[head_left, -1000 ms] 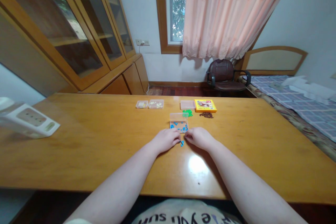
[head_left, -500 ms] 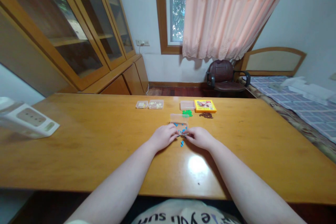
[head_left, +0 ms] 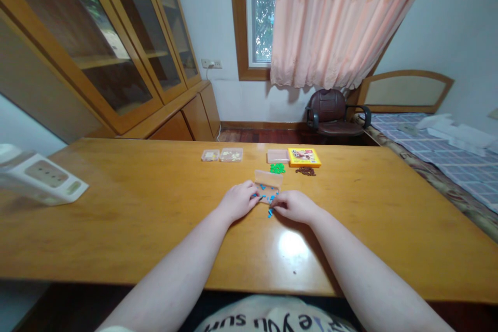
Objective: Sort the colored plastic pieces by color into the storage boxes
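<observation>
A clear plastic box [head_left: 268,179] with its lid raised stands mid-table, holding several small blue pieces. My left hand [head_left: 240,200] is at the box's left side, fingers closed on a small dark piece over the box. At the front right corner my right hand [head_left: 294,206] has thumb and fingertips pinched together; what they hold, if anything, is too small to make out. Small blue pieces [head_left: 270,213] lie on the table just in front of the box, beside the right fingertips.
Behind the box are green pieces [head_left: 277,168], brown pieces [head_left: 305,171], a yellow box [head_left: 304,157] and a clear tray [head_left: 277,155]. Two clear boxes [head_left: 231,155] with pale pieces sit further left. A white appliance [head_left: 46,176] stands at the far left.
My hands have moved apart, and the left one has gone slightly up and left. The clear box has turned a little, and more of its inside shows.
</observation>
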Demonstrator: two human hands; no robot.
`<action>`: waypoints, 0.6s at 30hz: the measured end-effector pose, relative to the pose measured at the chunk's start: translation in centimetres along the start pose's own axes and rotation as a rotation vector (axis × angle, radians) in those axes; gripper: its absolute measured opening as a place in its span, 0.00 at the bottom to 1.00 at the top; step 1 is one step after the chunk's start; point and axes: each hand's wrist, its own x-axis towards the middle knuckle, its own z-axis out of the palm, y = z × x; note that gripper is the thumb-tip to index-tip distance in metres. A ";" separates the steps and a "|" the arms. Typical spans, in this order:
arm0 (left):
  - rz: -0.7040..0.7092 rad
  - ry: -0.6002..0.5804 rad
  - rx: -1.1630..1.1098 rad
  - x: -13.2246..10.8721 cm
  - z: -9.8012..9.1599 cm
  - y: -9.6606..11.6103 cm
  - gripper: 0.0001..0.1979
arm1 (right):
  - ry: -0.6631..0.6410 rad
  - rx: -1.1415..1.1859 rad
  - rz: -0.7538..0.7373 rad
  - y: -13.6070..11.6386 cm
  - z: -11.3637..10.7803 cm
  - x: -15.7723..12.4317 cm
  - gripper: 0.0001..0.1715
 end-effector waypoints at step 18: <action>0.000 -0.042 -0.035 0.3 0.7 -0.7 0.06 | -0.069 -0.045 -0.035 0.0 0.3 0.2 0.13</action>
